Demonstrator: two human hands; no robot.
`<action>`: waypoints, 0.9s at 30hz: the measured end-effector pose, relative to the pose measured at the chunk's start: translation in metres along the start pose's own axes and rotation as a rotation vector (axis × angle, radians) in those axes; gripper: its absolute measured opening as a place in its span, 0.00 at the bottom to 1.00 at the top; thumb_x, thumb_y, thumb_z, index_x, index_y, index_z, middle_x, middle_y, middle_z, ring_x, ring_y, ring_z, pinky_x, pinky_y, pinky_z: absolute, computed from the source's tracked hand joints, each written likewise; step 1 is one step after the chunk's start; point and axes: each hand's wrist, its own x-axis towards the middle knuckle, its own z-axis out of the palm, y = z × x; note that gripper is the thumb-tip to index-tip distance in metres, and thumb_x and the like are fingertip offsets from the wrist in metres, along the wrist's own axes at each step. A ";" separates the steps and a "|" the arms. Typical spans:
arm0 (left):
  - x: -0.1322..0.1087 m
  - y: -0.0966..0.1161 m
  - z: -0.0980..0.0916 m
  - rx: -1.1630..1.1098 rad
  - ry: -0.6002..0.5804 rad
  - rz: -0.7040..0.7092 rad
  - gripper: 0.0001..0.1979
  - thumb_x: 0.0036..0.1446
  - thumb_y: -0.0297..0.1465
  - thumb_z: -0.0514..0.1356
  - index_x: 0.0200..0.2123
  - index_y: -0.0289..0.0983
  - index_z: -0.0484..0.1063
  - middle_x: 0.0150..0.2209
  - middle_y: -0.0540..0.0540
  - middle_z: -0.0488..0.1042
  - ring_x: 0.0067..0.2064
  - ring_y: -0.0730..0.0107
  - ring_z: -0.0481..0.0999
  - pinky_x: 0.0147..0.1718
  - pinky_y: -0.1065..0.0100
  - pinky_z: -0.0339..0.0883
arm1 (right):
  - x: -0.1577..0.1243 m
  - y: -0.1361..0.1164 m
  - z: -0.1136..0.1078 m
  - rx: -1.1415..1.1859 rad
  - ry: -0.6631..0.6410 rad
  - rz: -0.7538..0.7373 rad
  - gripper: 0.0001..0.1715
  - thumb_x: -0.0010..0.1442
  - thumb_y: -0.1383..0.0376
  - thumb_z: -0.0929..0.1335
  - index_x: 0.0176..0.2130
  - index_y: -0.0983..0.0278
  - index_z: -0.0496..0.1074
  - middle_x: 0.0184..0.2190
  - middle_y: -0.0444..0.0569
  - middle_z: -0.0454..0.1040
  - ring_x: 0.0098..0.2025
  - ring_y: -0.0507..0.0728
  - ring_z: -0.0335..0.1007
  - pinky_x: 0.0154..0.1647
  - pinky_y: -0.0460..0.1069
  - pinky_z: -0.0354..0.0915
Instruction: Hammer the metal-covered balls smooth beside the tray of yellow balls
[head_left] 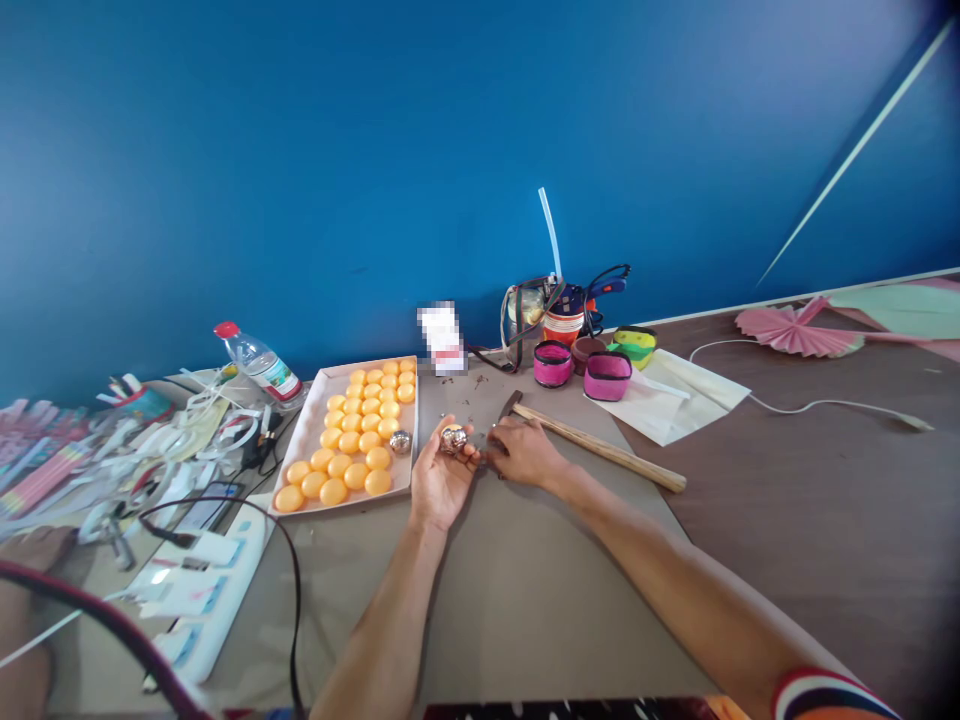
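My left hand (439, 475) lies palm up on the grey table mat, fingers curled round a small shiny silver ball (453, 439). Beside it on the right, my right hand (525, 450) rests knuckles up with fingers pinched together near the ball; what they pinch is too small to name. A white tray (304, 436) of several orange balls (352, 440) sits just left of my left hand, with another silver ball (400, 442) on it. A wooden-handled hammer (600, 447) lies just behind my right hand.
Pink and green tape rolls (607, 376), a cup of tools (562, 315) and a white paper bag (675, 400) stand at the back. A water bottle (259, 366), cables and a white power strip (202, 590) clutter the left. A pink paper fan (795, 330) lies far right.
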 end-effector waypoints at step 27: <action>0.000 -0.001 0.001 0.015 0.019 0.011 0.16 0.52 0.34 0.58 0.45 0.39 0.70 0.37 0.43 0.74 0.29 0.73 0.72 0.36 0.65 0.66 | 0.003 -0.003 0.014 0.196 0.236 -0.071 0.10 0.57 0.70 0.59 0.33 0.65 0.69 0.34 0.50 0.71 0.38 0.54 0.64 0.42 0.49 0.51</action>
